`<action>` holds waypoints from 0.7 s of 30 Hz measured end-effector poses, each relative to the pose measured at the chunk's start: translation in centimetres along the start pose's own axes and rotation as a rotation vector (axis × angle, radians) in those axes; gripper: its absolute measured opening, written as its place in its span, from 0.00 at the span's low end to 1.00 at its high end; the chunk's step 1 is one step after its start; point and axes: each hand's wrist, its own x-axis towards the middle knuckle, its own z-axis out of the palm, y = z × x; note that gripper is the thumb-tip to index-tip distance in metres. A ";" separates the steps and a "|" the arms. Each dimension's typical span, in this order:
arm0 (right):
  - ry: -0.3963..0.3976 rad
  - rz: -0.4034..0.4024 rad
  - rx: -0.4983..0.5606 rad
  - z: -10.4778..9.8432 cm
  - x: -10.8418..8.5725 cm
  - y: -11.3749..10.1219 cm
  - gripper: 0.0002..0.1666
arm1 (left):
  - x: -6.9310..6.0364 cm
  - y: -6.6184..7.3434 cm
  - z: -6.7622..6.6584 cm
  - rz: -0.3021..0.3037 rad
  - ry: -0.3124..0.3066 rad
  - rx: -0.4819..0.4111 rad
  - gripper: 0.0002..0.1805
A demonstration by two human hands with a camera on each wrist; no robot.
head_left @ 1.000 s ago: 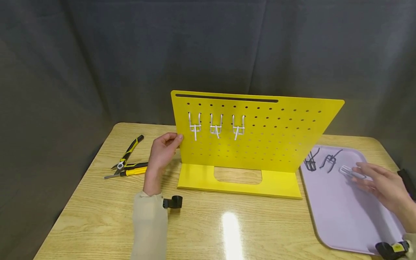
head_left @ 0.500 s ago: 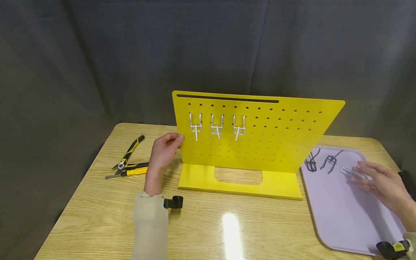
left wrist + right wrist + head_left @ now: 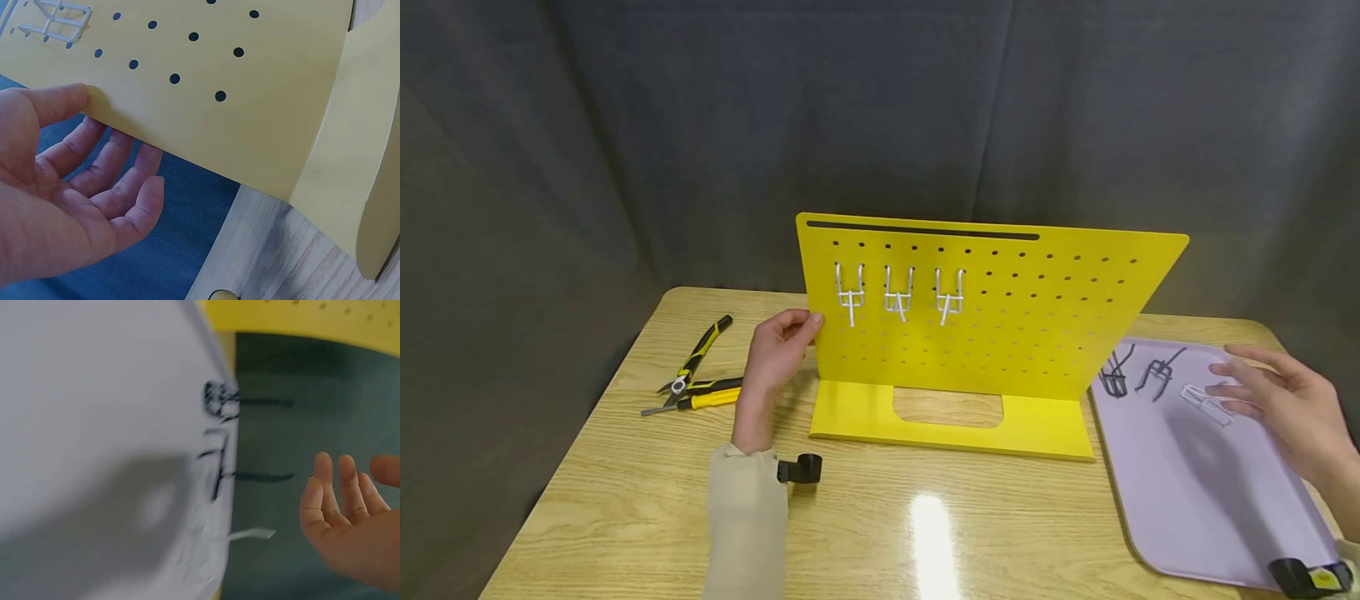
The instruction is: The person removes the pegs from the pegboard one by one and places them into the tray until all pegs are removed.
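My left hand [image 3: 775, 350] grips the left edge of a yellow pegboard [image 3: 1015, 358], thumb on the front and fingers behind, as the left wrist view shows. Three white wire pegboard hooks hang in a row on the board, the leftmost hook [image 3: 851, 298] nearest that hand. Over the lilac tray [image 3: 1165, 500] at the right, my right hand [image 3: 1292, 408] holds nothing, its fingers loosely bent. A white hook [image 3: 1206, 406] lies on the tray beside its fingertips. Farther left on the tray are dark hooks [image 3: 1159, 375], overlapping at the tray's corner; the right wrist view is blurred.
Left of the board, pliers with yellow and black handles [image 3: 700, 346] lie on the wooden table [image 3: 625, 500] beside a yellow screwdriver [image 3: 715, 397]. A dark curtain [image 3: 880, 108] hangs behind. The board's yellow foot [image 3: 1045, 429] reaches close to the tray's left rim.
My right hand has let go of the white hook and lifted away from it; the hook now lies flat on the tray. The left hand keeps its grip on the board.
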 end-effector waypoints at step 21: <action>-0.238 -0.159 -0.107 13.5 -3.5 1.6 0.12 | 0.0 0.2 -0.1 -0.004 -0.002 0.007 0.19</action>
